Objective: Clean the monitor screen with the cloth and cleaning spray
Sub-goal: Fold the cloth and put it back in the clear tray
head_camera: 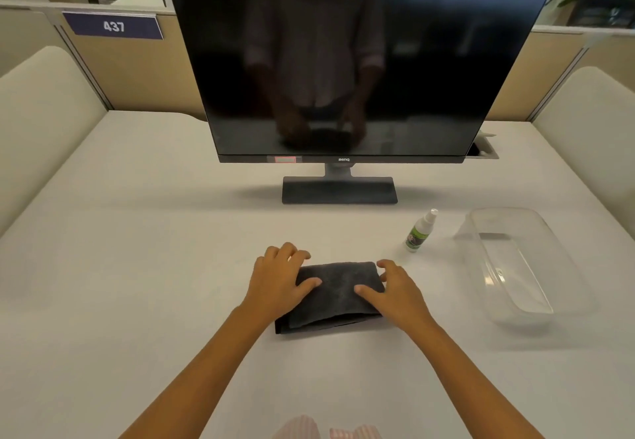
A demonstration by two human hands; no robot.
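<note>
A dark grey folded cloth (338,296) lies flat on the white desk in front of me. My left hand (280,278) rests on its left edge with the thumb on top and the fingers spread past its far corner. My right hand (395,289) rests on its right edge, thumb on the cloth, fingers apart. A small white spray bottle (420,232) with a green label stands upright to the right of the cloth, untouched. The large black monitor (350,60) is off and stands on its dark base (339,190) beyond the cloth.
A clear plastic bin (515,263) sits at the right, just past the spray bottle. Low cream partitions (41,115) flank the desk on both sides. A divider with a "437" sign (113,26) runs behind the monitor.
</note>
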